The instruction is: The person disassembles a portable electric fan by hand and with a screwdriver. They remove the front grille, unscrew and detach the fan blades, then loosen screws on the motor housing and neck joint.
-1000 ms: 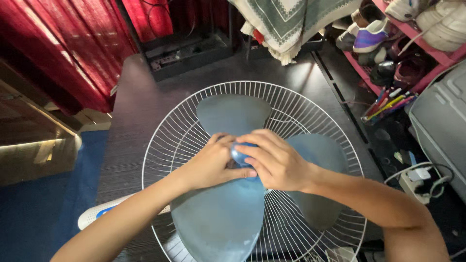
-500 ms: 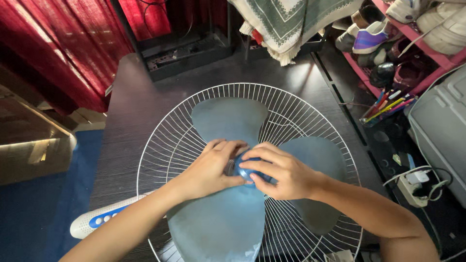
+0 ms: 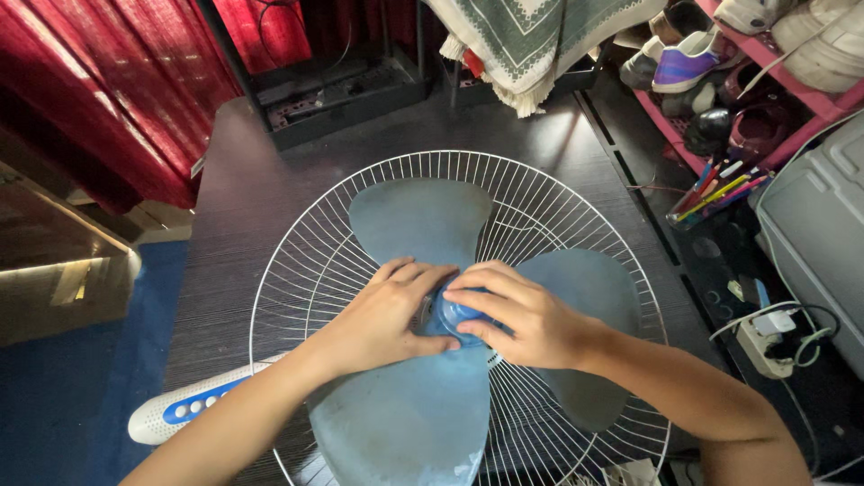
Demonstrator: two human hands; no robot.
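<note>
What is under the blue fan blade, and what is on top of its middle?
Under the blue fan blade lies the white wire guard, resting on the dark table. The left hand and right hand cover the blue hub cap; the shaft beneath is hidden.

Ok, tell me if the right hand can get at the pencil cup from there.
Probably yes: the right hand sits on the blue hub cap, and nothing blocks the path right to the pencil cup.
</note>
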